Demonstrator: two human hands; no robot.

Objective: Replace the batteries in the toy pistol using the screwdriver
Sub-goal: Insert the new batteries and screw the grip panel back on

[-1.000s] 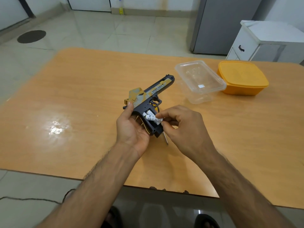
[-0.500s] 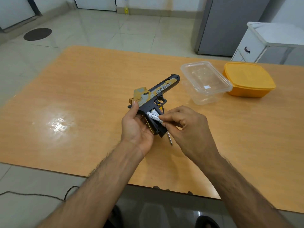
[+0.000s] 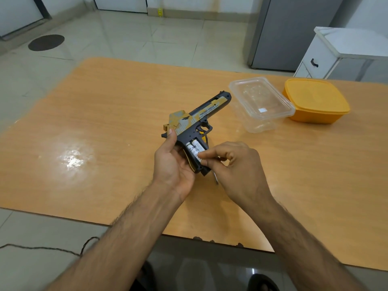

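The toy pistol (image 3: 201,114) is black with yellow-tan camouflage, its barrel pointing up and to the right above the wooden table (image 3: 105,122). My left hand (image 3: 172,164) grips the handle from behind, thumb up by the rear of the slide. The handle's side compartment is open and shows white batteries (image 3: 194,145) lying side by side. My right hand (image 3: 237,166) pinches the lower end of one battery between forefinger and thumb. A thin metal screwdriver shaft (image 3: 216,180) pokes out beneath my right hand; its handle is hidden.
A clear plastic container (image 3: 258,124) stands just right of the pistol's muzzle, with a closed yellow box (image 3: 315,99) behind it. Off the table's far right stand a white cabinet (image 3: 327,59) and a grey appliance (image 3: 294,32). A cable (image 3: 42,247) lies on the floor.
The battery that my right fingers held tilted out of the handle now lies lower, alongside the other one in the compartment. My left hand keeps its grip.
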